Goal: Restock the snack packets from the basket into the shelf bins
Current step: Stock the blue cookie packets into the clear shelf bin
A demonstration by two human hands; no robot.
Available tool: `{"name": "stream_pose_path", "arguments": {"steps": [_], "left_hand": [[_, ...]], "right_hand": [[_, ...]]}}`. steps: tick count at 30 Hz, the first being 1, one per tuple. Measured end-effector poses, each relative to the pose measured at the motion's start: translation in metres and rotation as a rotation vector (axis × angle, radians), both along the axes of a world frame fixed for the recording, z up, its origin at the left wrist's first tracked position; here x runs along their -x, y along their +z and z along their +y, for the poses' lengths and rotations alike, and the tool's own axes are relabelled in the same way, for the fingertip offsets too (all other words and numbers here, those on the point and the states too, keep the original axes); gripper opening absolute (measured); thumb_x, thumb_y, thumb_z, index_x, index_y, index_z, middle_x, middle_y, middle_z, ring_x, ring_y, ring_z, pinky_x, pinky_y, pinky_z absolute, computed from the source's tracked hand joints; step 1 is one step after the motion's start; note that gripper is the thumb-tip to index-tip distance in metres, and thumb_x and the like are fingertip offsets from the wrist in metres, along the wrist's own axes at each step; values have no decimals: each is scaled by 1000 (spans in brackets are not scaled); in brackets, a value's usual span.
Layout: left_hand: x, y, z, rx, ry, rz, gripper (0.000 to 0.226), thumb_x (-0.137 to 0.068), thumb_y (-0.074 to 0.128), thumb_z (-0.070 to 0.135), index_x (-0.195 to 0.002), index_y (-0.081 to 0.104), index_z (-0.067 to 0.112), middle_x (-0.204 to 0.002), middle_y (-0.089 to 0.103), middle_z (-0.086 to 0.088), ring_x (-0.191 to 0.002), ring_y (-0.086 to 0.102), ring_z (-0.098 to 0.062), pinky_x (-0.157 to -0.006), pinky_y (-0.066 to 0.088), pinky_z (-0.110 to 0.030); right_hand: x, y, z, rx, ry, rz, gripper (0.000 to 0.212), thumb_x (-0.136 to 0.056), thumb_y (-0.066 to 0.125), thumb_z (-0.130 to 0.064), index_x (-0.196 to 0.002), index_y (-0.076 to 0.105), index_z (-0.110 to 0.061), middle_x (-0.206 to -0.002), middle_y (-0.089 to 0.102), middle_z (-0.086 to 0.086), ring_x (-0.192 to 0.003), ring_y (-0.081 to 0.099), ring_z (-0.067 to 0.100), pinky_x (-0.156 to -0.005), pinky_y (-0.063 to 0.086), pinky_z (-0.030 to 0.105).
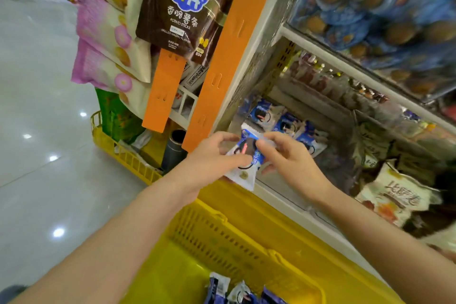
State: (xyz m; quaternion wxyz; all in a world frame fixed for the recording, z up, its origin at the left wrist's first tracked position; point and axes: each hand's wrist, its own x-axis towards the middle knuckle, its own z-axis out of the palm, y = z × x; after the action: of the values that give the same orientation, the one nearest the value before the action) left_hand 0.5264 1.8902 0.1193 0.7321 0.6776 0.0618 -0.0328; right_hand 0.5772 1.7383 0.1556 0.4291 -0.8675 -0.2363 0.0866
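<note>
Mostly, a shop shelf unit (345, 68) fills the right & top of the view, w/ clear-fronted bins at several levels. The top bin (419, 91) is packed w/ blue snack bags (370, 7). The low bin (278, 192) straight ahead holds a few blue-and-white pkts (283, 123) lying toward its back. At btm centre a yellow basket (222, 237) sits just in front of the shelf, w/ more blue-and-white basket pkts (237, 291) in it at the frame's btm edge. Top centre hangs a brown potato-sticks bag (177, 15) beside a long orange strip (229, 39). A second yellow basket (118, 148) stands on the floor at left. Both bare forearms reach fwd from the btm. The left hand (212, 158) & right hand (291, 155) together hold one blue-and-white snack packet (243, 175), tilted, over the low bin's front edge, above the near basket's far rim. The left hand's fingers curl round its left side w/ the thumb across the front; the right hand pinches its upper right part w/ curled fingers.
</note>
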Motion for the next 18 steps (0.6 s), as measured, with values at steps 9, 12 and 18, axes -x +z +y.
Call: {"name": "stream_pose_path", "arguments": {"steps": [9, 12, 18], "left_hand": [[6, 3, -23, -208, 52, -278, 18, -86, 64, 25, -103, 62, 26, -93, 65, 10, -79, 59, 0, -65, 46, -15], [3, 6, -31, -321, -8, -357, 16, -88, 61, 25, -104, 59, 27, -90, 63, 12, -76, 57, 2, -60, 41, -12], [-8, 5, -59, -267, 54, -389, 16, -87, 61, 28, -99, 50, 26, -91, 56, 16, -82, 53, 4, -62, 41, -7]], "right_hand": [[25, 4, -34, -176, -177, 264, 29, -78, 70, -29, -105, 63, -20, -88, 74, -8, -78, 69, 3, -63, 51, 12], [23, 10, -44, -163, -197, 238, 42, -69, 73, -34, -107, 64, -18, -91, 74, -5, -80, 70, 7, -64, 52, 12], [23, 3, -54, -355, -289, 283, 49, -71, 66, -39, -114, 59, -16, -100, 73, -2, -96, 68, 10, -89, 52, 28]]}}
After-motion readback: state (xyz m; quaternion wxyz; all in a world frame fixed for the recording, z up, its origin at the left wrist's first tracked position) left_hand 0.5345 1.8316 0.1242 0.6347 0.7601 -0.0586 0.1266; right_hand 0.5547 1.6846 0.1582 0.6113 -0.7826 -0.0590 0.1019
